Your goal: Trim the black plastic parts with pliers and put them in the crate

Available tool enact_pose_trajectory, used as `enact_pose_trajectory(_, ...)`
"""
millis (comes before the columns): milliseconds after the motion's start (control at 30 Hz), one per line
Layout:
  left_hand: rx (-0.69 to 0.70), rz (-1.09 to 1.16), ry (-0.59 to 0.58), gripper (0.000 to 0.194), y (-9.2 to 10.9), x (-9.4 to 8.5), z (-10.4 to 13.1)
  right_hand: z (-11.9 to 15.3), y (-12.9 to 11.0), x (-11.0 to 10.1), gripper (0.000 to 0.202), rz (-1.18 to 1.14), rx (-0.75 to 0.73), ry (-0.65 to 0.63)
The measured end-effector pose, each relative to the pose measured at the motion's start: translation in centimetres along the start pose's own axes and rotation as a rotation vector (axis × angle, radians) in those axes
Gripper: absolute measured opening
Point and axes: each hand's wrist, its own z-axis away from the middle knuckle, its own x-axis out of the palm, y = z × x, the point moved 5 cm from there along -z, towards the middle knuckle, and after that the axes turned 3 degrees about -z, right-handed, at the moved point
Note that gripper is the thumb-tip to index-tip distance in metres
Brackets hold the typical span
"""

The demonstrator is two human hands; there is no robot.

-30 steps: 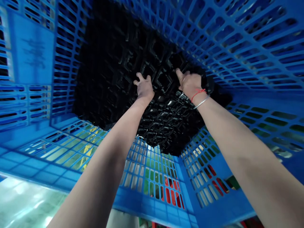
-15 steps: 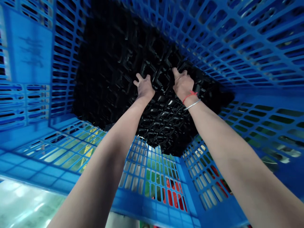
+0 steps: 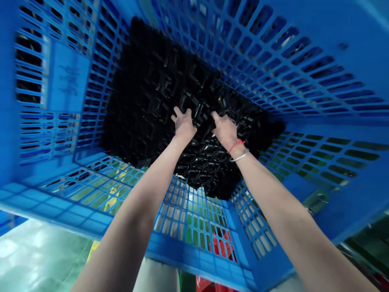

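Note:
Both arms reach down into a large blue plastic crate with slotted walls. Inside lies a mass of black plastic frame-shaped parts, packed close together in rows. My left hand rests on these parts near the middle, its fingers spread and pointing away from me. Just to its right, my right hand touches the parts with one finger stretched out and the others partly bent and hidden. A red string bracelet and a silver bangle circle the right wrist.
The slotted crate walls rise on every side of my arms. Beyond the near rim is a shiny pale green floor with a yellow marking. Something red stands below the near wall.
My right hand has shifted left and closer to me, nearer the left hand. The left hand sits slightly lower in view. More of the crate shows as the view has pulled back.

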Motion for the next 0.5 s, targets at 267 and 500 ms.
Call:
enact_pose_trajectory(267,0.066,-0.054,-0.199,0.056,-1.8,1.7,8.5,9.8,-2.4,2.2,0.054,-0.083,0.028,-0.255)
enact_pose_trajectory(500,0.100,-0.024,-0.369,0.048,-3.4,3.7,18.8,20.9,-2.9,3.6,0.053,-0.110,0.057,-0.439)
